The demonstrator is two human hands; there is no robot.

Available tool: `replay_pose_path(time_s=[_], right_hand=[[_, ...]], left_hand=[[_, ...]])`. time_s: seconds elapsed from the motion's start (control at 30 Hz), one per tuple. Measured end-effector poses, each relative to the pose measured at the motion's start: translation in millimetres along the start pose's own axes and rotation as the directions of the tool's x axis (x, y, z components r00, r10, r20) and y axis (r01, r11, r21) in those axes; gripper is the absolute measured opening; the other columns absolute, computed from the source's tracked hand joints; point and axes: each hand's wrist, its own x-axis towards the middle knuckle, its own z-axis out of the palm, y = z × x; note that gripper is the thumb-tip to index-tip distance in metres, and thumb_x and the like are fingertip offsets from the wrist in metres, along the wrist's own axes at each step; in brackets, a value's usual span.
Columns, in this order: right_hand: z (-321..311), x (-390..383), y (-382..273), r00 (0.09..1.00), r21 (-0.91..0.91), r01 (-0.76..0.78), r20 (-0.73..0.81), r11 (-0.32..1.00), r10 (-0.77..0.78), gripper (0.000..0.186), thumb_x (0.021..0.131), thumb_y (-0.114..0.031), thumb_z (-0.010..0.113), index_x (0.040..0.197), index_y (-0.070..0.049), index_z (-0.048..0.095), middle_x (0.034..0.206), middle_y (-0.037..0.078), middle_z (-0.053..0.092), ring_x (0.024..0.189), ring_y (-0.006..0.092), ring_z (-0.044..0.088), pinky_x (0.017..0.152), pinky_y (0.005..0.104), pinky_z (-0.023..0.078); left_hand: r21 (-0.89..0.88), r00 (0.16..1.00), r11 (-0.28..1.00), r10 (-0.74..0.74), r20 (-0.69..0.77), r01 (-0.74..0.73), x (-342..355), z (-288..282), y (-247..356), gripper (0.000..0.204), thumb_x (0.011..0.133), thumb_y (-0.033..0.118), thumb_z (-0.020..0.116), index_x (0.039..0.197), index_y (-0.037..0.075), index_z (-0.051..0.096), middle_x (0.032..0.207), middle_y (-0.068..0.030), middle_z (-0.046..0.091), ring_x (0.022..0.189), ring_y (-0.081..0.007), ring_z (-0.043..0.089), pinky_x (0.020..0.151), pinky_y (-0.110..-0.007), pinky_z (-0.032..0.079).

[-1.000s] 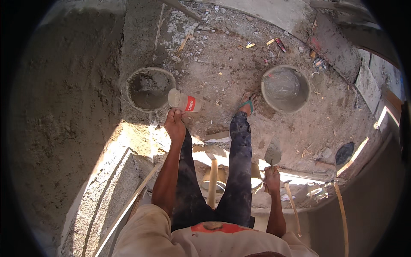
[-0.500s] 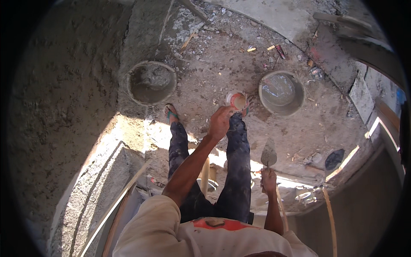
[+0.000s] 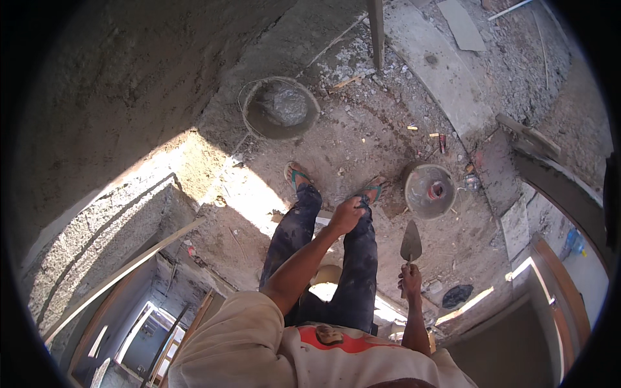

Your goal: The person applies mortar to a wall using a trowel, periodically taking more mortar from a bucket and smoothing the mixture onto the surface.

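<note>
Grey-bladed, likely stiff and light, the trowel (image 3: 411, 242) sat by its handle (image 3: 408, 263), the best hold, in the closed right hand (image 3: 410, 281), while the left hand (image 3: 347, 215), loosely half-open, looked empty, and a cup (image 3: 437, 189) lay beyond in the right bucket (image 3: 414, 202).

The worker's upper garment is a cream T-shirt (image 3: 375, 367), short-sleeved, with soft creases in the left sleeve (image 3: 228, 333); I note a red printed panel (image 3: 354, 341) bearing a darker motif on its front. Legwear: long dark navy trousers (image 3: 359, 266), marked with pale smears. Footwear: flip-flops (image 3: 373, 192) with teal-green straps. Left hand (image 3: 347, 215) and right hand (image 3: 410, 282): ungloved.
</note>
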Motion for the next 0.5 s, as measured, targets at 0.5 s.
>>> replay_pose_path(time_s=[0.5], right_hand=[[232.0,62.2,-360.8,0.737,-0.830,0.530,0.350,0.175,-0.578,0.031,0.097,-0.030,0.065,0.119,-0.008,0.063,0.100,0.029,0.073,0.094,0.0491,0.071,0.079,0.0601,0.056]], left_hand=[[-0.101,0.720,0.992,-0.127,-0.682,0.080,19.7,-364.4,-89.8,0.050,0.106,0.035,0.056,0.140,0.000,0.060,0.131,-0.0274,0.068,0.123,-0.0438,0.065,0.102,-0.046,0.051]])
